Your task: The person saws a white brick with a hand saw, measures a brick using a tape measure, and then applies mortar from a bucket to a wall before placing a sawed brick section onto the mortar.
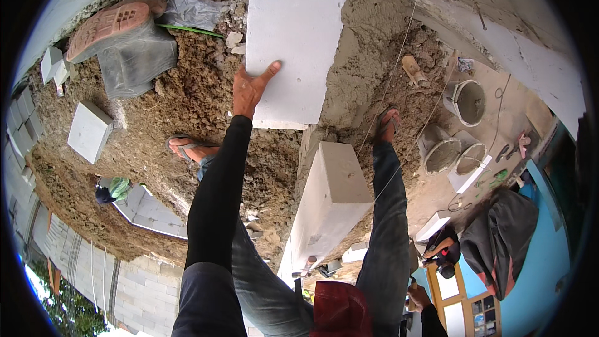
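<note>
A large white lightweight concrete block (293,43) lies flat at the top middle, its right side against a band of wet grey mortar (368,31). My left hand (251,90) grips the block's left edge, the thumb stretched over its top face and the fingers curled down at the side, partly hidden. Low at the right, beside my leg, my right hand (419,297) is closed around something, perhaps a handle; most of it is out of sight. Below the block, a long pale block wall (331,193) runs toward me between my legs.
Strings (399,56) stretch across the right side. Buckets of grey mortar (468,101) stand on the right. A loose white block (90,131) and a clear plastic bag (134,56) rest on rough soil at left. Another person (442,249) is at lower right.
</note>
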